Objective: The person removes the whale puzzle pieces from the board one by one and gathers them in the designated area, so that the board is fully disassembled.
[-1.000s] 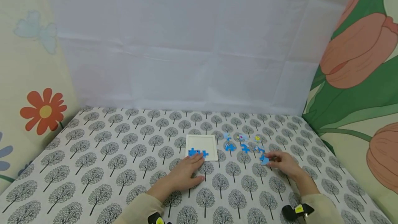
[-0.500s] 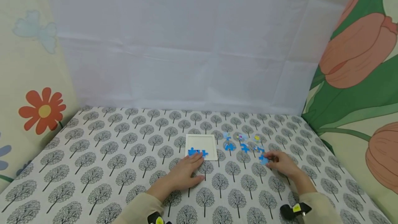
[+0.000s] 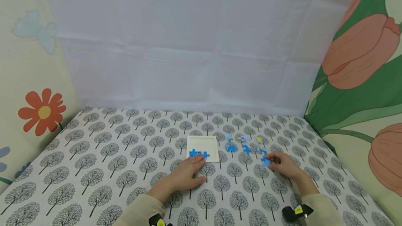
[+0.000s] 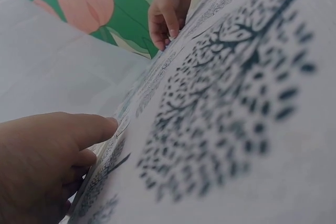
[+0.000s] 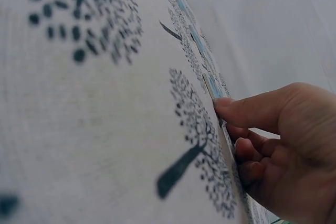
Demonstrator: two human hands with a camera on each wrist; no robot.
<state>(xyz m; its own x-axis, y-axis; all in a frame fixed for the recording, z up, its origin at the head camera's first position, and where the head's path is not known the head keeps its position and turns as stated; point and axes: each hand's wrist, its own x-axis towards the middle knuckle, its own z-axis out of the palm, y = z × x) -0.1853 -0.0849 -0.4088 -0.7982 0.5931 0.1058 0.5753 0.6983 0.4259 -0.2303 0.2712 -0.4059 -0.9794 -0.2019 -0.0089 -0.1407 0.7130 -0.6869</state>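
Note:
In the head view a square white puzzle frame (image 3: 215, 145) lies on the table with joined blue jigsaw pieces (image 3: 193, 153) along its near edge. My left hand (image 3: 185, 175) rests flat over that edge, fingertips on the pieces and thumb out to the side. The left wrist view shows the left hand's thumb (image 4: 94, 129) extended. To the right, my right hand (image 3: 284, 165) pinches a blue jigsaw piece (image 3: 265, 162) at the tabletop. In the right wrist view the right hand's thumb (image 5: 236, 109) presses on the piece's edge; its other fingers are curled beneath.
Several loose jigsaw pieces lie between the frame and my right hand, among them a blue one (image 3: 231, 148), another blue one (image 3: 246, 149) and a yellow-marked one (image 3: 259, 139). A tree-print cloth (image 3: 132, 170) covers the table. A white sheet (image 3: 188, 62) hangs behind.

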